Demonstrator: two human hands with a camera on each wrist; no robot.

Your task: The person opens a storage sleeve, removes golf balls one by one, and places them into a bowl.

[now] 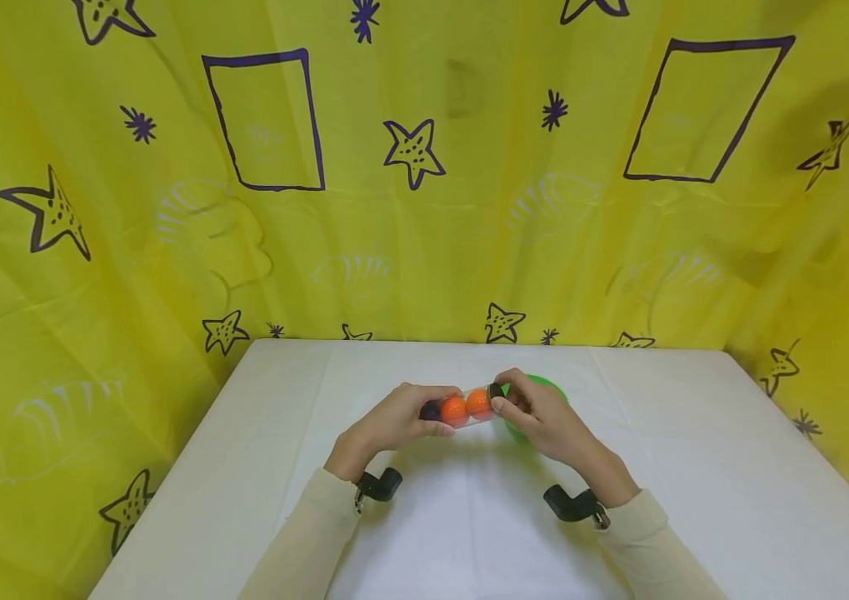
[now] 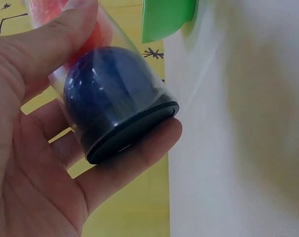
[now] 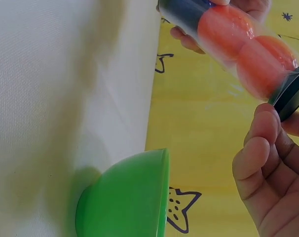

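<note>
A clear plastic tube [image 1: 466, 409] with black end caps is held above the table between both hands, lying nearly level in the head view. Inside it are two orange balls [image 3: 224, 30] and one dark blue ball [image 2: 110, 84]. My left hand [image 1: 394, 417] grips the blue-ball end, thumb along the wall and a finger under the black cap [image 2: 134, 131]. At the other end, the fingers of my right hand [image 1: 544, 417] pinch the black cap [image 3: 291, 94]. That cap sits on the tube's end beside an orange ball.
A green bowl [image 3: 125, 197] stands on the table just behind and beside my right hand. White cloth covers the table [image 1: 259, 467]. A yellow curtain [image 1: 424, 233] with starfish drawings hangs behind it. Each wrist wears a black camera mount [image 1: 574, 504].
</note>
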